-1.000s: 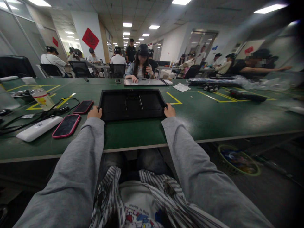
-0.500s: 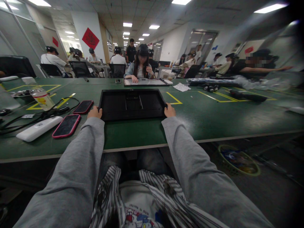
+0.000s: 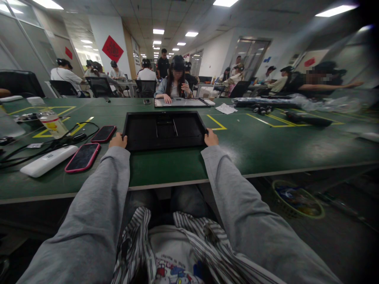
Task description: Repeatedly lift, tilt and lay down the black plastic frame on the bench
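Note:
A shallow black monitor back cover (image 3: pixel 142 132) lies on the green table in front of me, its hollow side up. Inside it, two thin metal strips flank a recessed middle section. At its left edge, my left hand (image 3: pixel 118 141) is closed, gripping the rim. My right hand (image 3: pixel 211 137) grips the opposite short edge, fingers curled round it. The undersides of both hands are hidden. Left of my left hand lie two phones in pink cases, the farther phone (image 3: pixel 103 134) and the nearer phone (image 3: pixel 83 157).
A white power bank (image 3: pixel 49 161), black cables (image 3: pixel 28 152) and a drink bottle (image 3: pixel 53 123) stand or lie at the left. Across the table (image 3: pixel 251 152), a person works over a flat panel (image 3: pixel 182 102). Crumpled paper (image 3: pixel 226 108) and a black power tool (image 3: pixel 308 119) lie on the right.

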Motion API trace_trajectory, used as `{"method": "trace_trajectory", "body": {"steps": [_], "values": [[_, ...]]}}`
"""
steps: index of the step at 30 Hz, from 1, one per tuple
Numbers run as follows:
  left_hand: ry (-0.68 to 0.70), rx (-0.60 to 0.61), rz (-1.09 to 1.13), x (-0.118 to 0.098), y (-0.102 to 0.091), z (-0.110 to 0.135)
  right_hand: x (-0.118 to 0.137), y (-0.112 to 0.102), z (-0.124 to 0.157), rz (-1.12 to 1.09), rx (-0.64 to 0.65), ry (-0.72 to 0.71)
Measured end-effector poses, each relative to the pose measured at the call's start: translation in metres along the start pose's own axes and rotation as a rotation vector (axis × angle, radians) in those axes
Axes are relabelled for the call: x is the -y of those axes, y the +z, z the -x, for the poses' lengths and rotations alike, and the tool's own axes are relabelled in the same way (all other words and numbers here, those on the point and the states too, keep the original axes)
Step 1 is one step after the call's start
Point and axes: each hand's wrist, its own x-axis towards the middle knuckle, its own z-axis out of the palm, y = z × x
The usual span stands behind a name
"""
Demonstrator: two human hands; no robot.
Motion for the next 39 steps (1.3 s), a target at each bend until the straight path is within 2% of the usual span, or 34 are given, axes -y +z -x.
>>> {"method": "trace_trajectory", "body": {"steps": [28,35,39], "values": [[0.002,-0.014,-0.002,0.004,0.004,-0.005,-0.008,0.010,-0.008,0.007,-0.032,-0.012],[0.051,-0.101,-0.060,0.003,0.004,-0.005,-0.011,0.012,-0.011,-0.019,-0.052,0.009],[0.120,-0.283,-0.006,-0.003,-0.001,0.002,-0.009,0.011,-0.011,-0.056,-0.112,-0.012]]}}
